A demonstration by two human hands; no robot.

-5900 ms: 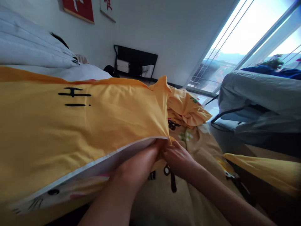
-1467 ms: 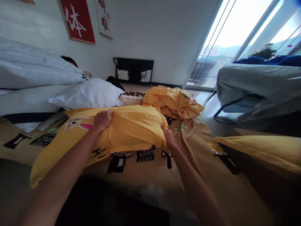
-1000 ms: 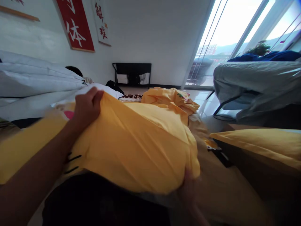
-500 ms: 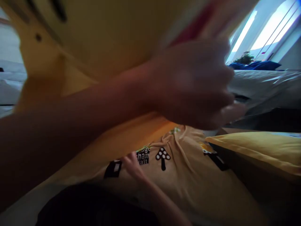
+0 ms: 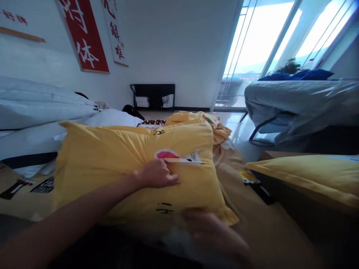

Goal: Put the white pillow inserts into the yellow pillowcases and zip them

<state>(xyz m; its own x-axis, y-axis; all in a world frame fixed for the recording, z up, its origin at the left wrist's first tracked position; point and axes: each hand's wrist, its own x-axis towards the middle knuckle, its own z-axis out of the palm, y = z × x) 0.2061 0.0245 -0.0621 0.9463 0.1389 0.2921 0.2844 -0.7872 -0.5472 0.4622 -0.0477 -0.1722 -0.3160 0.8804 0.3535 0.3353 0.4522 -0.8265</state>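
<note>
Here your left hand [image 5: 157, 175] lies on top of the yellow pillow [image 5: 117, 164], near its middle, fingers [image 5: 171, 179] curled loosely together and pressing down into the fabric just below the pink-and-white cartoon print [image 5: 176, 157]; they dent the cover but do not pinch a fold that you can make out. Your right hand [image 5: 207, 228] sits low at the pillow's near edge, by its near right corner, badly blurred, so you cannot tell whether its fingers are spread or closed, nor whether they grip the cover or only touch it. The pillow lies flat across the bed [image 5: 252, 209], on a tan sheet printed with black figures, its long side running left to right and its near edge close to the bed's near edge. Just behind it, toward the far end of the bed, a crumpled yellow cloth [image 5: 215, 125] lies in a heap, touching or nearly touching the pillow's far right corner. To the left, a white pillow [image 5: 109, 118] rests behind the yellow one, and white folded bedding [image 5: 36, 108] is stacked along the bed's left edge. At the right, well apart, a second yellow pillow [image 5: 305, 175] lies on a dark surface.
</note>
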